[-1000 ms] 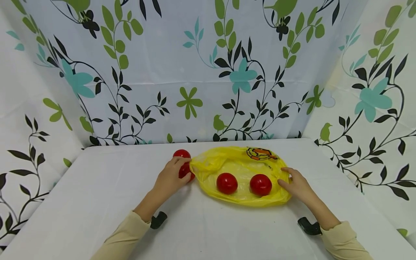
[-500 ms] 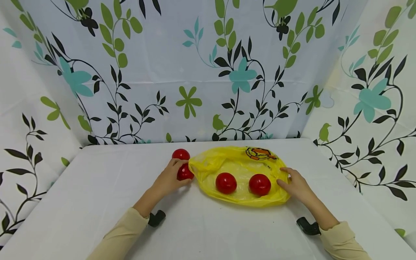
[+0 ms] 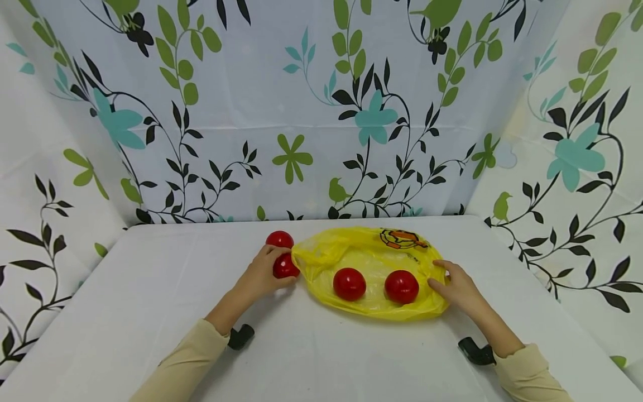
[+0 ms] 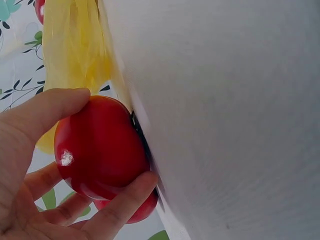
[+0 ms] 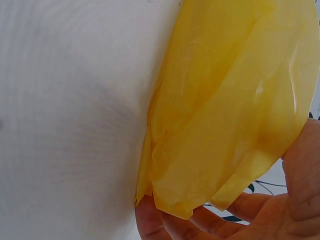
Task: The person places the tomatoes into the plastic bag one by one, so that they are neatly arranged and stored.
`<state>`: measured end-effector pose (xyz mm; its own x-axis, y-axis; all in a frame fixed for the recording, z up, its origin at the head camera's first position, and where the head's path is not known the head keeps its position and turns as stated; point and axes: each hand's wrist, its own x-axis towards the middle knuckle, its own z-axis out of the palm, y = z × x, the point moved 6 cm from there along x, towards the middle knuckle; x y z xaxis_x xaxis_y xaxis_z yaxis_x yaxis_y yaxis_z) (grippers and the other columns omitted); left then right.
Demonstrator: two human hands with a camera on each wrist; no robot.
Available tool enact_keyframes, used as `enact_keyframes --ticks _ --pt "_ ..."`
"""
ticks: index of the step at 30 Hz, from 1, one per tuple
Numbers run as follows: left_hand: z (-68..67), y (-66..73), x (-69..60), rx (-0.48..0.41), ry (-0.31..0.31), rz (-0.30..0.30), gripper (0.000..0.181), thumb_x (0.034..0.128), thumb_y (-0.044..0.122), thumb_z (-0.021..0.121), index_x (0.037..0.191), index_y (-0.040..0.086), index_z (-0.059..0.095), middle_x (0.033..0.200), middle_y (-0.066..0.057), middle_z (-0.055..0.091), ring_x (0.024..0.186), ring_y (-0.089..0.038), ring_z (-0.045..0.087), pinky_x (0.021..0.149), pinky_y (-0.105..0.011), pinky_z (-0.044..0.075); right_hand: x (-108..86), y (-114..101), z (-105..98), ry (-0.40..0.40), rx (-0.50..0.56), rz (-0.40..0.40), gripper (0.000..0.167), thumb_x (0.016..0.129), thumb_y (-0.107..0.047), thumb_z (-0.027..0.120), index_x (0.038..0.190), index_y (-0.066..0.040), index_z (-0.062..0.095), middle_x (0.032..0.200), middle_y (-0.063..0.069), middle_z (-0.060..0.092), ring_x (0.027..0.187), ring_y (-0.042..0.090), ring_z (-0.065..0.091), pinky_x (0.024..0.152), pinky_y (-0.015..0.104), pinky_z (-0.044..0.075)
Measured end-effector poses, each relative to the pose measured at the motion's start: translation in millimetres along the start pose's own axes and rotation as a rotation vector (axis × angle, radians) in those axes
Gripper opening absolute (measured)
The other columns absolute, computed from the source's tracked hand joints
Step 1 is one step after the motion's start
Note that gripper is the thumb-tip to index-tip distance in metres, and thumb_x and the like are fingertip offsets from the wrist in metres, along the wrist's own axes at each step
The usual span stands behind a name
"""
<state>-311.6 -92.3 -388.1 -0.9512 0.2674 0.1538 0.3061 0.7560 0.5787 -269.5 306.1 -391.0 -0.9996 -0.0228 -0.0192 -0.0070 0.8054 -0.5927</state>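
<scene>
My left hand (image 3: pixel 259 275) curls its fingers and thumb round a red ball-like object (image 3: pixel 285 266), which rests on the table at the left end of a yellow plastic bag (image 3: pixel 321 290). In the left wrist view, thumb and fingers grip that red object (image 4: pixel 102 150) from both sides. Two more red objects, one at left (image 3: pixel 349 283) and one at right (image 3: pixel 402 287), lie on the spread bag. At the bag's right edge, my right hand (image 3: pixel 461 288) pinches the plastic; in the right wrist view its fingers (image 5: pixel 190 225) curl under the yellow film (image 5: pixel 215 125).
Another red object (image 3: pixel 279 239) stands just behind the gripped one. The white table (image 3: pixel 321 363) reaches back to a patterned curtain (image 3: pixel 241 111), which also hangs at both sides. A dark device sits at each wrist.
Compared with a second ago, my left hand, the bag and the red objects appear very slightly further left in the head view; the holds are the same.
</scene>
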Motion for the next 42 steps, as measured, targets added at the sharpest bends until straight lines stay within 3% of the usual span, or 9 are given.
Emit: enact_keyframes --ticks 8,18,42 --pt "-0.4 -2.1 -4.2 0.001 0.000 -0.020 0.062 0.0784 0.026 0.082 0.132 0.007 0.056 0.134 -0.020 0.047 0.121 -0.043 0.049 0.090 -0.058 0.051 -0.6 3.1 3.5 -0.001 -0.003 0.003 0.057 0.096 -0.020 0.058 0.139 0.011 0.038 0.137 0.040 0.037 0.114 0.050 0.047 0.095 0.060 0.046" --pt "-19.7 2.4 -5.4 -0.002 0.035 0.006 0.060 0.0817 0.023 0.079 0.133 0.006 0.054 0.130 -0.021 0.049 0.119 -0.043 0.050 0.090 -0.057 0.052 -2.8 3.3 2.5 -0.001 0.003 -0.012 0.056 0.096 -0.019 0.058 0.138 0.013 0.038 0.136 0.040 0.038 0.113 0.050 0.047 0.094 0.060 0.046" --pt "-54.7 35.6 8.1 0.017 0.141 0.114 0.061 0.0808 0.020 0.080 0.134 0.005 0.054 0.135 -0.021 0.046 0.120 -0.044 0.050 0.090 -0.055 0.052 1.5 4.5 3.0 -0.004 -0.008 0.005 0.057 0.096 -0.020 0.058 0.139 0.011 0.038 0.137 0.040 0.037 0.116 0.051 0.046 0.097 0.061 0.045"
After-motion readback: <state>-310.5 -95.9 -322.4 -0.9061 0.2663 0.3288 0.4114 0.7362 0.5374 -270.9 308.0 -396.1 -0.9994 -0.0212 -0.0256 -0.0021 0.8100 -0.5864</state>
